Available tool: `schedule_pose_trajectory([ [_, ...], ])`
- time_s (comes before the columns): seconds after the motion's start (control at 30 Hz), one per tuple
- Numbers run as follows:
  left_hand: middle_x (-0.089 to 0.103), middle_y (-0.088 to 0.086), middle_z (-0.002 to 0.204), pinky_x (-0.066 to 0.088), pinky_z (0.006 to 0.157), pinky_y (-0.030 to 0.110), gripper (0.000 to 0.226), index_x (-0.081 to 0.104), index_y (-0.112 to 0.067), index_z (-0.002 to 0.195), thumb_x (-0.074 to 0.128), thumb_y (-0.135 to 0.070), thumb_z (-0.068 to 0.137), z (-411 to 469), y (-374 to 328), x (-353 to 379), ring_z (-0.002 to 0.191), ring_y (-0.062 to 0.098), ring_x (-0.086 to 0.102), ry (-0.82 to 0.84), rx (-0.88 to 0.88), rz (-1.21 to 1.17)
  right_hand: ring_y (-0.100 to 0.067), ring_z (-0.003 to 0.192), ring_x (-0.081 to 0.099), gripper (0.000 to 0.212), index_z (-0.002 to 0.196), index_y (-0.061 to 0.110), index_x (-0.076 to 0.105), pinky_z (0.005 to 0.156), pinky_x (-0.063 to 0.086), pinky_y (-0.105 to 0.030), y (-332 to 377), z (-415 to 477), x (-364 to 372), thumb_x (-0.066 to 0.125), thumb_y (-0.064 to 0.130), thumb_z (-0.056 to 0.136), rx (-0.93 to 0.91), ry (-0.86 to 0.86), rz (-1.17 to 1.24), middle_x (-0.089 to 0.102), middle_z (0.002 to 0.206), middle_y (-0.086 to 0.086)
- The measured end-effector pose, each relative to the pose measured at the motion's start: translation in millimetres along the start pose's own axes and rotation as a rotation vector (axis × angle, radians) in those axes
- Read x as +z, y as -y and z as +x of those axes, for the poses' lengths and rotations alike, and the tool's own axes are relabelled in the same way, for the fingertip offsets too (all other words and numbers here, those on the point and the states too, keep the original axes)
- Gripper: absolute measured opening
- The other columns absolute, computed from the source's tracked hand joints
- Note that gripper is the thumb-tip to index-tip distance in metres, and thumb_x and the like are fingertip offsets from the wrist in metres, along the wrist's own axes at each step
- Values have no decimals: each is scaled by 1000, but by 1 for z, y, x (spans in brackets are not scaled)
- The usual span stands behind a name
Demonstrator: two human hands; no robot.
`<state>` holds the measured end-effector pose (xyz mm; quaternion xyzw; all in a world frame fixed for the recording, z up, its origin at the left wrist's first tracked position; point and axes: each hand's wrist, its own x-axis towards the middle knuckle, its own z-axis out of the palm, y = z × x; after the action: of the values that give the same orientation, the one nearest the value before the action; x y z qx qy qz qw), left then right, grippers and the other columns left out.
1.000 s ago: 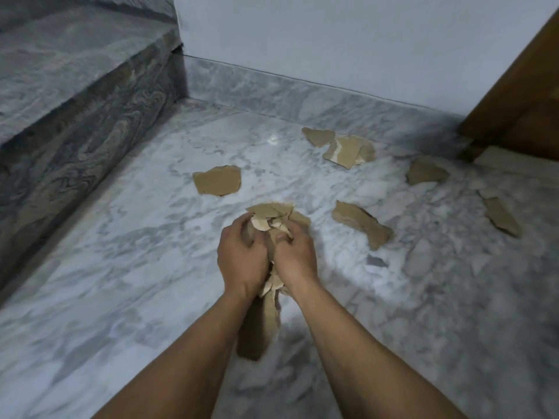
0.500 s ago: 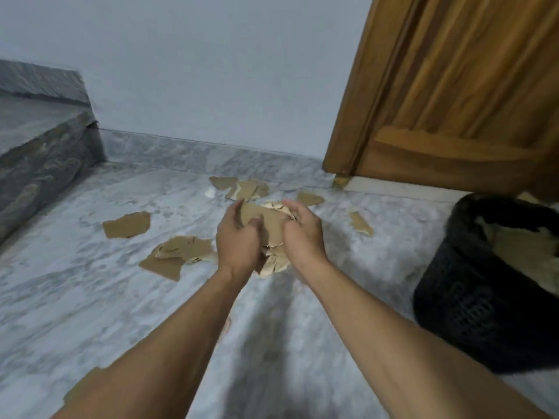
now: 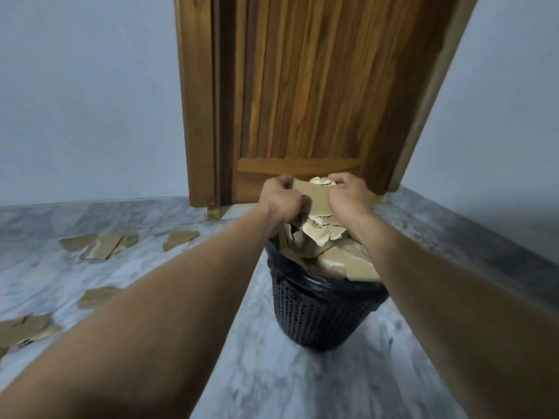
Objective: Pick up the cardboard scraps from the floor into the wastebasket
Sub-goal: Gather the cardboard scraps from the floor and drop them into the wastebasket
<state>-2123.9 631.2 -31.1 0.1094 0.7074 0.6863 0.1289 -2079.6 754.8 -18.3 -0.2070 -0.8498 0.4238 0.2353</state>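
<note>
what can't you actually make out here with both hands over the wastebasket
Head view, wastebasket: how full it is below the rim, because the piled cardboard covers the opening.
Head view, each grip's far side: left hand and right hand curl round the bundle of scraps, hiding the fingertips.
Head view, floor scraps at the left edge: cut off by the frame.

Torn brown cardboard scraps (image 3: 314, 198), bundled, pinched between my left grip (image 3: 281, 201) and right grip (image 3: 349, 198) directly above the wastebasket (image 3: 320, 313): black mesh, bag-lined, upright, heaped past its rim. Loose scraps (image 3: 102, 244) lie flat on the floor (image 3: 302, 382), left of it.
</note>
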Motion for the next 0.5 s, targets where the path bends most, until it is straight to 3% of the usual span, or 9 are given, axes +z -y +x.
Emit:
schedule_pose_trajectory([
  [0.03,68,19,110,59,64,28,41,52,-14,130,59,6,94,5,3,10,76,22,69,12,6,40,-22,121,54,45,136,21,61,88,40,-23,-7,2,-7,44,7,96,34,20,-16,53,144,-1],
  [0.1,61,8,132,50,101,29,51,51,-16,142,57,3,95,13,10,18,115,22,61,-27,60,160,-23,134,48,47,140,19,56,102,37,-27,-14,3,-17,42,7,97,70,45,-55,49,149,-2],
  [0.17,58,-1,126,43,100,22,53,51,-15,146,60,-3,95,6,21,12,115,14,56,-85,131,237,-24,135,47,49,144,21,51,108,38,-33,-16,3,-19,43,9,97,56,51,-101,47,150,-3],
  [0.27,64,0,130,49,99,29,44,57,-17,141,61,-12,97,-16,51,-22,117,17,62,-229,197,331,-23,127,53,47,144,27,49,102,42,-35,-9,-2,2,49,18,98,-27,48,-143,53,144,-2],
  [0.4,68,-2,127,46,96,27,35,61,-18,135,56,-16,100,-55,105,-106,118,16,62,-480,185,392,-24,130,50,41,141,29,50,100,42,-38,12,-27,74,53,25,101,-205,30,-172,49,145,0],
  [0.5,65,-4,130,45,95,29,39,57,-22,138,55,-22,100,-97,146,-174,112,14,62,-648,146,492,-24,126,50,41,143,28,46,89,46,-38,20,-60,137,49,25,102,-366,127,-167,43,145,2],
])
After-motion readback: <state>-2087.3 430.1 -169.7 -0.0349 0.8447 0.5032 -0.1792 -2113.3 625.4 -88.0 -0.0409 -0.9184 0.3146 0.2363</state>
